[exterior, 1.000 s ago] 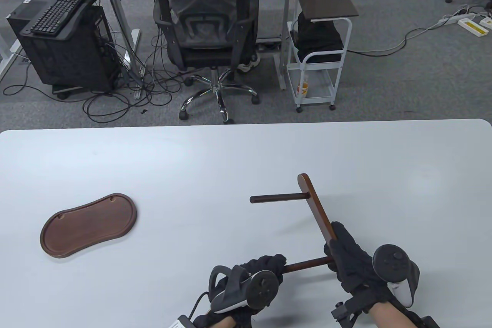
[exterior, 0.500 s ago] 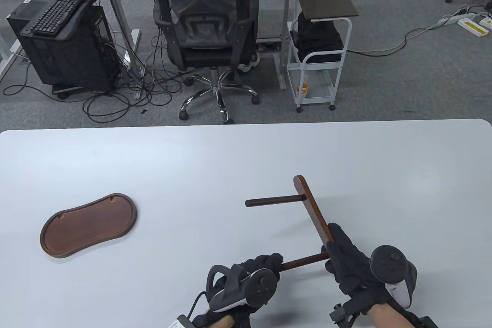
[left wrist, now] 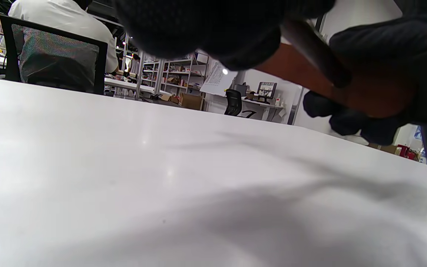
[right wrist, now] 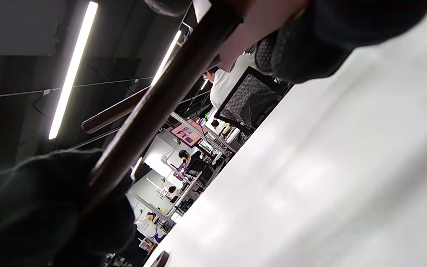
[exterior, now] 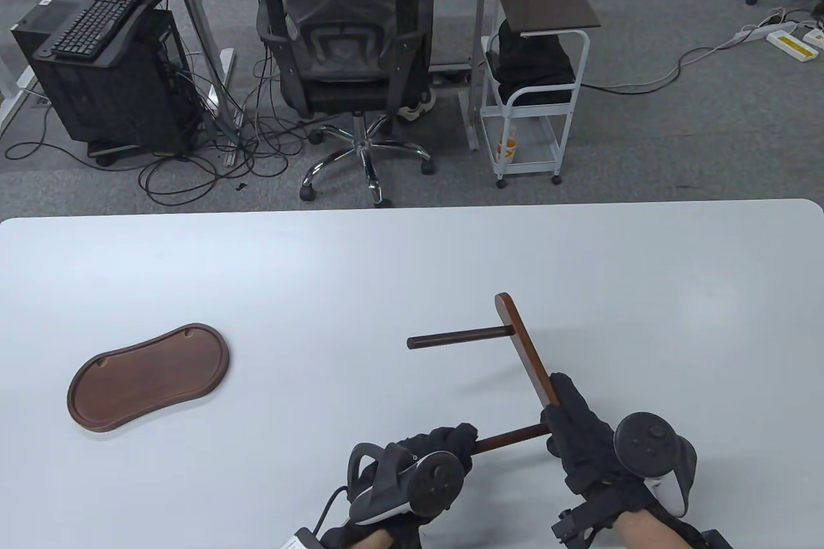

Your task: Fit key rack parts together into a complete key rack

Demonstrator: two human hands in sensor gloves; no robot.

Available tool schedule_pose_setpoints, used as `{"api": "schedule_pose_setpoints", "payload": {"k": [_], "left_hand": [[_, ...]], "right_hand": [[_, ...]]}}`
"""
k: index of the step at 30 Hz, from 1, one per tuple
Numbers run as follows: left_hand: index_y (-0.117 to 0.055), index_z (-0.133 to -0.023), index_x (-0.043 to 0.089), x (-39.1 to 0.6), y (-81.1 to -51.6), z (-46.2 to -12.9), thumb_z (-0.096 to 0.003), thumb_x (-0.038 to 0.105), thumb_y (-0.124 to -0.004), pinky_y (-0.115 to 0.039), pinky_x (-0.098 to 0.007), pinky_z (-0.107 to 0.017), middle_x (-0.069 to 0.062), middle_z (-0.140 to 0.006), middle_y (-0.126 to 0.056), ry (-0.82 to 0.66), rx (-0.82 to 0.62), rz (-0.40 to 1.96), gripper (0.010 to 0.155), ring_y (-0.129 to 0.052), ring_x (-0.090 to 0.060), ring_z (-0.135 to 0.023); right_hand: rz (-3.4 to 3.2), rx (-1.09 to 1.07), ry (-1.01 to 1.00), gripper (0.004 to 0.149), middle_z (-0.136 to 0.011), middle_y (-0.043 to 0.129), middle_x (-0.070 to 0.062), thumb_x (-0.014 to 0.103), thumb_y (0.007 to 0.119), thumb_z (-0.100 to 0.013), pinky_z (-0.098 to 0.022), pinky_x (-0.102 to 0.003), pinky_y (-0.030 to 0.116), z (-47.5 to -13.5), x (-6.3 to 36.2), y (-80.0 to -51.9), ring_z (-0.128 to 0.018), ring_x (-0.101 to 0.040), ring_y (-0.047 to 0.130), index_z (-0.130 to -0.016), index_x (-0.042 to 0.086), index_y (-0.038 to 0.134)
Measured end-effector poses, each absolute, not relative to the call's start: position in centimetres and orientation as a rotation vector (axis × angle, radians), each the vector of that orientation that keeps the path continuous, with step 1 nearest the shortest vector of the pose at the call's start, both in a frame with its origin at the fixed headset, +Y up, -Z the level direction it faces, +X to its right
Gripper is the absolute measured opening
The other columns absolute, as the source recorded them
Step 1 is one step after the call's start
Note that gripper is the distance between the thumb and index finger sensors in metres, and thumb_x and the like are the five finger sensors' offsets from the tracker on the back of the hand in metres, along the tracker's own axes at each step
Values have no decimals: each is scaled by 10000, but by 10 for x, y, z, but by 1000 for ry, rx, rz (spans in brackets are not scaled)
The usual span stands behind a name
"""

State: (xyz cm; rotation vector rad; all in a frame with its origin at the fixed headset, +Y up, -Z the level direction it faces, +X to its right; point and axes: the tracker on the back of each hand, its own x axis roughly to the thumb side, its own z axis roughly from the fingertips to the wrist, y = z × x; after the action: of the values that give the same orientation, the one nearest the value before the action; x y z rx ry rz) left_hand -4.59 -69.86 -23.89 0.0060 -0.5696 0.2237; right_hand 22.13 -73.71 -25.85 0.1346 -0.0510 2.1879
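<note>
A dark wooden bar [exterior: 523, 347] has one rod [exterior: 457, 338] standing out of its far end toward the left. My right hand [exterior: 576, 430] grips the bar's near end and holds it above the table. My left hand [exterior: 444, 446] grips a second rod [exterior: 510, 439] whose other end meets the bar at my right hand. In the left wrist view my fingers wrap the rod [left wrist: 302, 70]. In the right wrist view the rod [right wrist: 161, 100] runs to my left glove. A bean-shaped wooden base tray [exterior: 149, 375] lies at the left.
The white table [exterior: 360, 266] has a far edge near mid-frame, with an office chair [exterior: 347, 60] and a white cart [exterior: 534, 92] beyond it. Bare tabletop lies between the tray and my hands.
The bar with its far rod has shifted slightly left and tilted a little. Both hands keep their grips in nearly the same places.
</note>
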Motion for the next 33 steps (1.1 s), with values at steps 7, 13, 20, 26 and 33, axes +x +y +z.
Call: {"api": "schedule_pose_setpoints", "payload": {"k": [7, 13, 20, 26, 33], "left_hand": [[-675, -1011, 231, -48, -685, -237, -549, 396, -677, -887, -258, -361, -1, -838, -918, -572, 46, 243, 491, -936, -53, -483], [-693, -1005, 210, -43, -677, -232, -549, 388, -682, -890, -255, -337, -15, -818, -929, -584, 50, 182, 490, -935, -48, -457], [-705, -1002, 202, -33, -668, -223, -550, 387, -683, -890, -248, -312, -20, -796, -939, -598, 83, 80, 489, -931, -37, -427], [-700, -1004, 189, -22, -668, -214, -550, 381, -683, -898, -246, -302, -24, -792, -937, -619, 145, -4, 494, -932, -27, -417], [-697, -1004, 192, -22, -669, -214, -549, 384, -684, -904, -244, -315, -21, -797, -934, -616, 162, 8, 494, -933, -23, -431]], "right_hand": [[2281, 174, -56, 624, -869, 788, -279, 386, 529, -619, -215, -408, 829, -257, 212, -738, -450, -403, 901, -1127, 39, 426], [2347, 196, -54, 629, -871, 774, -289, 378, 523, -622, -211, -406, 828, -255, 206, -739, -445, -404, 900, -1130, 27, 399], [2403, 218, -50, 629, -867, 771, -299, 371, 516, -625, -205, -406, 828, -253, 201, -740, -440, -405, 901, -1132, 22, 386], [2453, 244, -76, 633, -868, 766, -311, 363, 494, -627, -204, -402, 830, -251, 197, -738, -438, -407, 902, -1134, 5, 374], [2452, 247, -78, 635, -874, 758, -314, 364, 491, -627, -210, -405, 828, -251, 196, -738, -446, -410, 897, -1136, 5, 367]]}}
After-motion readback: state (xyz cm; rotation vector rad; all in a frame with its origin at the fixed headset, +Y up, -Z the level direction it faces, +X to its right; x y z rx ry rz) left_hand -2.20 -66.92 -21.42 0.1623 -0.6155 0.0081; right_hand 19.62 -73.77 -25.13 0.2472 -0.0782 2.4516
